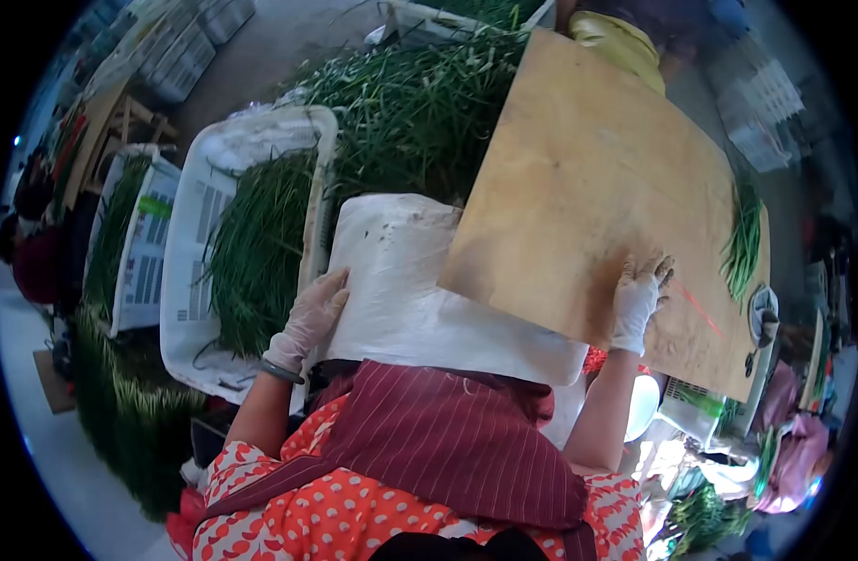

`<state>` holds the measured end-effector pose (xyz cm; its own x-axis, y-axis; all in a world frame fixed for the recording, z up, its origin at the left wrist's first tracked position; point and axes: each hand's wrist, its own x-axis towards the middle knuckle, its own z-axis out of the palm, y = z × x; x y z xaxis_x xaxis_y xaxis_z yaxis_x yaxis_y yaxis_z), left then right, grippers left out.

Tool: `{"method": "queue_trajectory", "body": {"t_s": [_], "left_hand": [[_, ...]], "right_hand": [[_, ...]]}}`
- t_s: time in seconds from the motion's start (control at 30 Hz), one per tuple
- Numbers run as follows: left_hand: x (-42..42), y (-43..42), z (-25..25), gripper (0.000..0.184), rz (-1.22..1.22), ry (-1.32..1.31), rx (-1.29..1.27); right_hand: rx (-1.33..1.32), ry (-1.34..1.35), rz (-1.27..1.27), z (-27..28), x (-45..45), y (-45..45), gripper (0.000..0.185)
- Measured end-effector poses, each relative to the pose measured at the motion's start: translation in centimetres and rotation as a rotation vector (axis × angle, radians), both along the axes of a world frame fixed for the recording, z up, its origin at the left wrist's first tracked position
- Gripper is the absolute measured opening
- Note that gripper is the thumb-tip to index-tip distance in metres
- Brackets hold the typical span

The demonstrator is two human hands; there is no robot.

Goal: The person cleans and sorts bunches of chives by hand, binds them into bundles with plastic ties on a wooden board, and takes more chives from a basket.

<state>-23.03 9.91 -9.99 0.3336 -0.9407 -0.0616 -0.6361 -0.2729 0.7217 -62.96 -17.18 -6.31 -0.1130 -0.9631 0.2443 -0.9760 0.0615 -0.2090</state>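
Observation:
My left hand (315, 316), in a thin whitish glove, has its fingers stretched out at the left edge of a white plastic-covered surface (391, 280) in front of me. It holds nothing that I can see. My right hand (640, 297), gloved too, rests with fingers apart on a wooden board (597, 178), and its fingertips look dirty. A thin red strip (700, 310) lies on the board just right of that hand. Farther right, a bunch of long green stalks (745, 238) lies along the board's edge.
Loose long green leaves (410, 112) are heaped behind the plastic-covered surface. A white crate (190, 252) at my left holds more greens (265, 252), with another crate (141, 257) beyond it. A person in yellow (620, 47) is at the board's far end. Several white crates (761, 107) stand far right.

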Motion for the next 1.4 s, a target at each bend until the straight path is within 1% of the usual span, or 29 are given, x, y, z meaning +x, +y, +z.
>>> {"method": "queue_trajectory", "body": {"t_s": [0.07, 0.1, 0.17, 0.2, 0.27, 0.3, 0.37, 0.4, 0.47, 0.5, 0.57, 0.63, 0.67, 0.7, 0.73, 0.77, 0.8, 0.87, 0.9, 0.93, 0.97, 1.0, 1.03, 1.1, 1.2, 1.23, 1.27, 1.37, 1.4], "left_hand": [[-0.4, 1.2, -0.6, 0.039, 0.051, 0.028, -0.019], [-0.4, 1.9, -0.6, 0.039, 0.089, 0.069, -0.001], [0.0, 3.8, -0.3, 0.040, 0.177, 0.099, 0.017], [0.3, 4.3, -0.3, 0.041, 0.153, 0.110, 0.009], [1.0, 5.6, -0.6, 0.043, 0.108, 0.116, -0.008], [1.3, 6.2, -0.5, 0.043, 0.145, 0.119, -0.006], [1.7, 7.3, -0.4, 0.044, 0.050, 0.083, -0.054], [1.9, 7.9, -0.6, 0.046, 0.035, 0.100, -0.043], [2.4, 9.4, -1.2, 0.047, 0.060, 0.157, -0.038], [2.6, 10.2, -1.5, 0.047, 0.060, 0.209, -0.032], [2.9, 11.9, -2.4, 0.044, 0.132, 0.229, -0.068], [4.0, 13.5, -4.2, 0.039, 0.333, 0.513, -0.047], [4.7, 14.4, -5.8, 0.035, 0.486, 0.574, -0.124], [5.9, 15.3, -6.2, 0.036, 0.577, 0.533, -0.096], [7.0, 16.6, -8.6, 0.037, 0.688, 0.514, -0.039], [8.0, 17.9, -11.8, 0.038, 0.789, 0.490, 0.019], [9.0, 19.0, -14.1, 0.038, 0.784, 0.495, 0.023], [11.2, 19.4, -17.2, 0.040, 0.902, 0.550, 0.058], [12.3, 18.5, -17.2, 0.040, 0.887, 0.554, 0.060], [13.5, 17.4, -16.4, 0.041, 0.858, 0.377, 0.057], [15.0, 16.1, -15.5, 0.041, 0.829, 0.197, 0.047], [16.3, 14.6, -14.7, 0.045, 0.809, 0.094, -0.046], [17.6, 13.2, -14.4, 0.045, 0.803, 0.095, -0.043], [19.9, 9.7, -14.3, 0.049, 0.735, -0.121, -0.022], [21.5, 3.6, -14.5, 0.063, 0.555, -0.174, 0.054], [21.9, 1.5, -14.6, 0.069, 0.500, -0.190, 0.159], [22.5, -0.6, -14.8, 0.074, 0.505, -0.166, 0.201], [26.2, -5.2, -14.5, 0.088, 0.571, -0.127, 0.333], [27.5, -6.4, -14.4, 0.099, 0.536, -0.118, 0.395]], "right_hand": [[-0.171, 0.306, 0.172, 0.8, 2.8, 3.0, 0.057], [-0.176, 0.304, 0.203, 1.5, 4.0, 4.3, 0.057], [0.043, 0.031, 0.560, 3.7, 7.0, 7.0, 0.050], [0.043, 0.025, 0.607, 4.9, 9.0, 7.8, 0.050], [0.313, -0.512, 0.888, 7.2, 12.8, 9.4, 0.040], [0.329, -0.508, 0.922, 7.7, 14.6, 10.1, 0.040], [0.679, -0.667, 1.041, 8.4, 17.8, 11.2, 0.034], [0.694, -0.655, 1.061, 8.7, 19.3, 11.7, 0.034], [0.667, -0.278, 1.330, 8.9, 22.3, 12.5, 0.036], [0.683, -0.262, 1.351, 8.6, 23.7, 12.6, 0.036], [0.639, -0.060, 1.532, 7.5, 26.5, 12.8, 0.038], [0.701, -0.033, 1.509, 6.7, 29.6, 12.6, 0.037], [0.605, -0.048, 1.565, 6.2, 31.3, 12.3, 0.036], [0.506, -0.066, 1.613, 5.8, 33.0, 12.2, 0.035], [0.519, -0.058, 1.623, 5.4, 34.7, 12.1, 0.035], [0.586, -0.048, 1.625, 4.8, 36.5, 12.1, 0.035], [0.649, -0.041, 1.618, 4.2, 38.2, 12.0, 0.036], [0.701, -0.035, 1.595, 2.5, 41.4, 11.0, 0.036], [0.690, 0.015, 1.512, 0.7, 42.9, 10.2, 0.039], [0.676, 0.061, 1.428, -1.0, 44.3, 9.3, 0.041], [0.669, 0.058, 1.419, -3.1, 45.8, 8.3, 0.041], [0.527, 0.160, 1.361, -5.3, 47.2, 7.4, 0.048], [0.391, 0.260, 1.299, -6.7, 48.3, 6.8, 0.054], [0.421, 0.297, 1.249, -7.6, 50.9, 6.6, 0.057], [0.423, 0.413, 1.187, -9.2, 52.8, 6.2, 0.062], [0.396, 0.487, 1.186, -10.1, 53.3, 5.8, 0.064], [0.332, 0.429, 1.198, -11.5, 53.6, 5.2, 0.063], [0.261, 0.324, 1.157, -12.1, 54.6, 5.0, 0.061], [0.164, 0.242, 1.191, -12.8, 54.5, 4.9, 0.057]]}}
